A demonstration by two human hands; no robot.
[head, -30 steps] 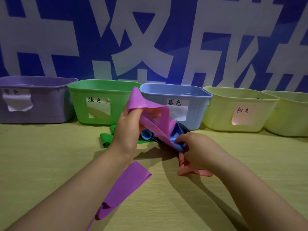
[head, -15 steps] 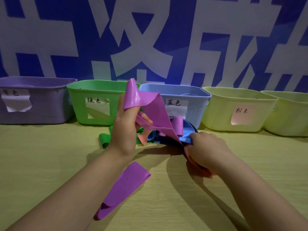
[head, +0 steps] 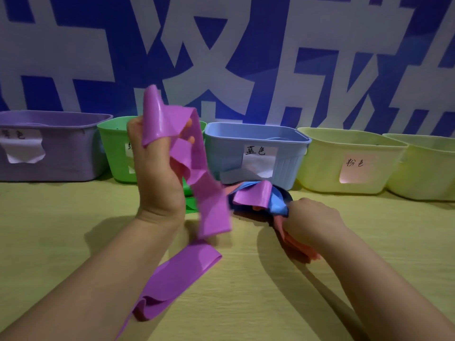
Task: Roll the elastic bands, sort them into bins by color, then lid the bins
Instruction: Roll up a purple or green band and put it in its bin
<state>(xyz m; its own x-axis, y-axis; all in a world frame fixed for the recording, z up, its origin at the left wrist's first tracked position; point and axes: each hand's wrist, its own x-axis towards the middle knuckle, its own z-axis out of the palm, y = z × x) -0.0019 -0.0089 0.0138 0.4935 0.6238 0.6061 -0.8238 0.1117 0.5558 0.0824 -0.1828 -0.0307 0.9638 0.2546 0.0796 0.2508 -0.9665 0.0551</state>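
Currently, left hand [head: 157, 183] fingers [head: 190, 139] grip the purple band [head: 209, 207], held clear above the surface [head: 73, 230] to free it; right hand [head: 312, 217] fingers curl on the pile [head: 261, 200] of bands, likely anchoring it.

Purple band [head: 194, 168] is held up in the left hand [head: 157, 173], draped over the fingers, loose end hung twd the table [head: 49, 230]. 2nd purple band [head: 182, 271] is laid flat below, nr the forearm. Pink band [head: 295, 244] is gripped by the right hand [head: 312, 217] at the edge of a mixed pile [head: 261, 198]. Lined up behind, L to R: purple bin [head: 61, 153], green bin [head: 115, 148], blue bin [head: 256, 141], yellow bin [head: 344, 153], last yellow bin [head: 423, 163].
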